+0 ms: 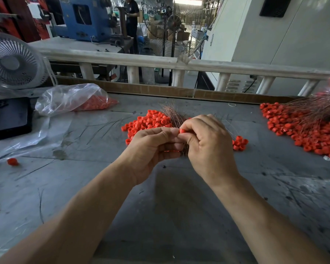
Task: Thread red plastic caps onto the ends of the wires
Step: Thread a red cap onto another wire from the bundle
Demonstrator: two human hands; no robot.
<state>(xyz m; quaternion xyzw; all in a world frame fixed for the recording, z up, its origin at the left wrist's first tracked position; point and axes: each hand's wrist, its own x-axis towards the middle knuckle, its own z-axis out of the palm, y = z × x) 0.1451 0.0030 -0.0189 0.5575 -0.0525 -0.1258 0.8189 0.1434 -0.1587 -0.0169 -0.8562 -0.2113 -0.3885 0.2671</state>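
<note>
Both hands meet above the middle of the grey bench (pixel 179 206), knuckles toward the camera. The right hand (pixel 208 143) pinches a single red cap (pixel 181 131) between thumb and forefinger, its other fingers curled in beneath. The left hand (pixel 151 147) has its fingers curled around a bundle of thin copper-coloured wires (pixel 172 115), whose loose ends fan up and away behind the knuckles; its fingertips touch the right hand's just beside the cap. Whether a wire end is already in the cap cannot be told, since the fingers hide that spot. Directly behind the hands, toward the far edge of the bench, lies a loose heap of red caps (pixel 149 122), and a smaller cluster of caps (pixel 239 142) sits just to the right of the right hand. Near the right edge of the bench a large spread of caps with wires attached (pixel 303 128) lies under a sheaf of long wires running off to the right. At the far left of the bench a clear plastic bag (pixel 71 98) holds more red caps, and a dark phone (pixel 11 117) lies on plastic sheeting beside a white table fan (pixel 13 61) at the far left corner. One stray cap (pixel 12 161) rests alone near the left edge, and a few single wires (pixel 103 126) lie scattered between the bag and the heap.
</note>
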